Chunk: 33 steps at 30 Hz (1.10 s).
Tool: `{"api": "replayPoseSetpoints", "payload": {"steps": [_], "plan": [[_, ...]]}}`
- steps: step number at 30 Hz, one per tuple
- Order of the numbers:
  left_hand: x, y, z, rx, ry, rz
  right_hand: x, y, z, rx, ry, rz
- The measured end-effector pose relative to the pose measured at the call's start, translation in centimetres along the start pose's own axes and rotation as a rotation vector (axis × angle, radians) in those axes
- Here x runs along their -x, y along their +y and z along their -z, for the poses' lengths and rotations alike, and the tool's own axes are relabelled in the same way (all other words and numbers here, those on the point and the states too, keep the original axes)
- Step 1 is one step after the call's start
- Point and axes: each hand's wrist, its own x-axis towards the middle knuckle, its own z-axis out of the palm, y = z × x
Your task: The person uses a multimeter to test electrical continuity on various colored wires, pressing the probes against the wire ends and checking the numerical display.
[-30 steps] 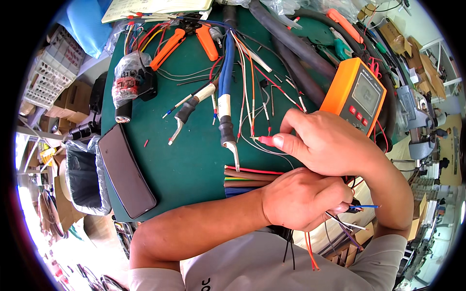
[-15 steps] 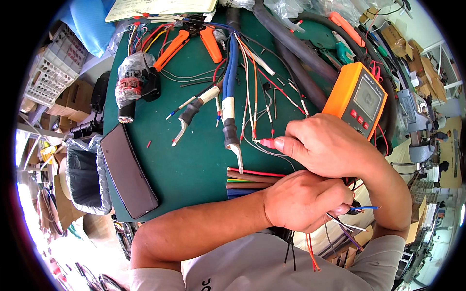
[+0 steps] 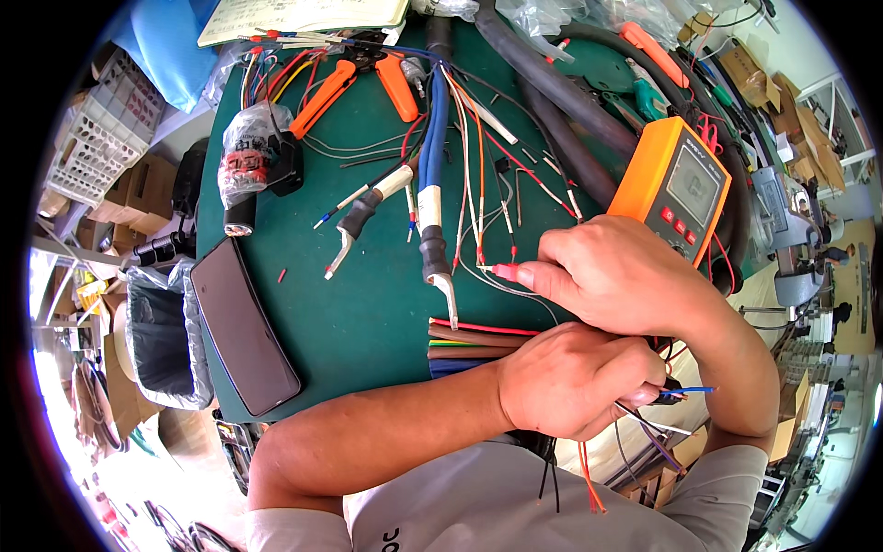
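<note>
My right hand (image 3: 607, 276) pinches a red test probe (image 3: 508, 271). Its thin tip points left and meets the red-tipped end of an orange wire (image 3: 482, 221), or lies right beside it; I cannot tell which. Below, my left hand (image 3: 584, 379) is closed around a bunch of thin wires. A blue wire (image 3: 690, 390), a white wire (image 3: 660, 423) and orange wires (image 3: 589, 477) stick out past it. What else its fingers hold is hidden. An orange multimeter (image 3: 676, 189) stands just beyond my right hand. Thick cut cable cores (image 3: 474, 351) emerge left of my left hand.
On the green mat (image 3: 349, 304), two cables with metal lugs (image 3: 446, 299) lie in the middle. Orange-handled pliers (image 3: 322, 99), a plastic-wrapped cable end (image 3: 246, 161) and a dark phone (image 3: 246, 327) lie around them. Thick black cables (image 3: 561, 78) cross the far right. A lined bin (image 3: 164, 336) stands left.
</note>
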Motion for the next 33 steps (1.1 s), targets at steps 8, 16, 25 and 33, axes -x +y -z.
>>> {"api": "replayPoseSetpoints", "payload": {"steps": [8, 16, 25, 33], "plan": [[0.0, -0.2, 0.0, -0.005, -0.007, 0.001, 0.2, -0.2, 0.2, 0.123, 0.047, -0.020], [0.2, 0.2, 0.3, -0.008, -0.038, 0.063, 0.9, 0.1, 1.2, 0.138, 0.203, 0.039], [0.6, 0.2, -0.2, -0.044, -0.008, 0.099, 1.3, 0.0, 2.7, -0.034, 0.131, -0.034], [0.5, 0.1, -0.4, -0.067, 0.028, 0.038, -2.1, -1.8, 1.5, 0.012, -0.133, 0.052]]}}
